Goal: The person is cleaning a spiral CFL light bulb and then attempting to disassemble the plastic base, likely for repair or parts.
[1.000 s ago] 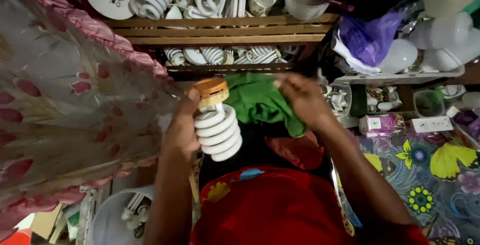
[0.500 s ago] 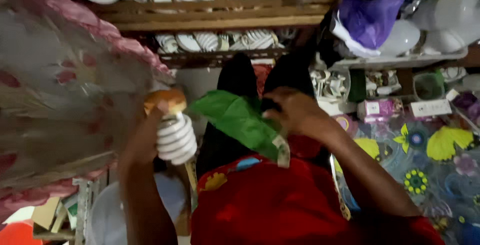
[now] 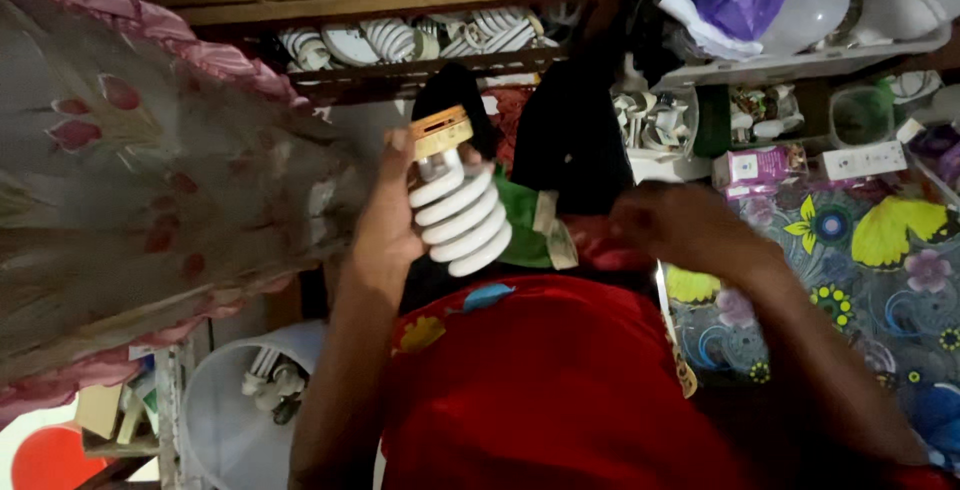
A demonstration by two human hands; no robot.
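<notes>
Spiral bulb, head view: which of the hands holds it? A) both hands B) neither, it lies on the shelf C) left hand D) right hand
C: the left hand is wrapped around the white spiral bulb near its yellowish base, while the right hand is off to the side by the green cloth, not touching the bulb.

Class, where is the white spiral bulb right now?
In the head view, the white spiral bulb sits left of centre, held by the left hand, beside the green cloth.
</notes>
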